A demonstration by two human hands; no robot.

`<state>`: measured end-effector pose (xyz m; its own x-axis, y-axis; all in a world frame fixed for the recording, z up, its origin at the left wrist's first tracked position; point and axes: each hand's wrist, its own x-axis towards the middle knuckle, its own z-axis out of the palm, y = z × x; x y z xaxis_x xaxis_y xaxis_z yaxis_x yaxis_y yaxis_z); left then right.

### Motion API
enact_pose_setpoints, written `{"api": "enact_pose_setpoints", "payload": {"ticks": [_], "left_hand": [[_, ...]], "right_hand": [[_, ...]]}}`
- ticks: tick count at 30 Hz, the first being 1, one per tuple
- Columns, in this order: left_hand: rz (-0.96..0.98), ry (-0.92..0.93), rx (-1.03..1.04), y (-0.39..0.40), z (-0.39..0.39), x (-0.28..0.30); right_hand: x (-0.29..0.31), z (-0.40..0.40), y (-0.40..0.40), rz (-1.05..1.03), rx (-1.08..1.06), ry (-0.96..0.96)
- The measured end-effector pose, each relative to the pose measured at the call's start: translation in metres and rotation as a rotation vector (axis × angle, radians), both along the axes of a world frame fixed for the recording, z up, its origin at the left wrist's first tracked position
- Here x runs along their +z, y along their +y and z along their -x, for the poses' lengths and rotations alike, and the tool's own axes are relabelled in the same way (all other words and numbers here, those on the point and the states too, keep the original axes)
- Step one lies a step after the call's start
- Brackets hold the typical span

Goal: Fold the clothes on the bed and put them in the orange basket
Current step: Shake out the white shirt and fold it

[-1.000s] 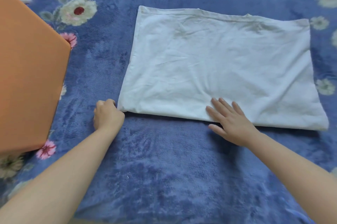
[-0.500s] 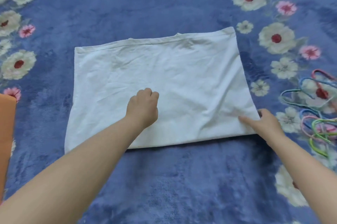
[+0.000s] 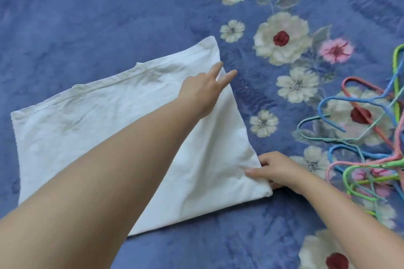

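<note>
A white garment (image 3: 72,128), folded into a flat rectangle, lies on the blue flowered blanket (image 3: 109,17). My left hand (image 3: 203,91) reaches across it toward its far right edge, two fingers stretched out straight over the cloth's border. My right hand (image 3: 277,169) pinches the garment's near right corner, thumb on top and fingers curled under the edge. My left forearm hides much of the cloth's middle. The orange basket is out of view.
A tangle of coloured plastic hangers (image 3: 367,137) in blue, pink and green lies on the blanket at the right, close to my right hand. Printed flowers run down the blanket's right half.
My view has swung right, and the orange basket has left the frame. My left hand moved from the cloth's middle to its far right edge and uncurled. My right hand stays at the near right corner.
</note>
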<state>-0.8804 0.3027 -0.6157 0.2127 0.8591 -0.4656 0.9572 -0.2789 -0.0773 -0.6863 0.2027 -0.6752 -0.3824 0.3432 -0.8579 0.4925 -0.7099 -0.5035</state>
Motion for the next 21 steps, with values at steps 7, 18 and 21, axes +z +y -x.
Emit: {"api": "enact_pose_setpoints", "payload": {"ticks": [7,18,21], "left_hand": [[0.069,0.344,-0.161,0.028,-0.017,-0.02],[0.104,0.257,0.18,0.028,0.013,0.018],[-0.038,0.199,0.222,0.013,0.045,0.043]], "right_hand": [[-0.005,0.0,0.001,-0.076,0.073,0.003],[0.035,0.017,-0.012,0.056,-0.152,0.421],[0.061,0.038,-0.017,0.041,-0.159,0.492]]}}
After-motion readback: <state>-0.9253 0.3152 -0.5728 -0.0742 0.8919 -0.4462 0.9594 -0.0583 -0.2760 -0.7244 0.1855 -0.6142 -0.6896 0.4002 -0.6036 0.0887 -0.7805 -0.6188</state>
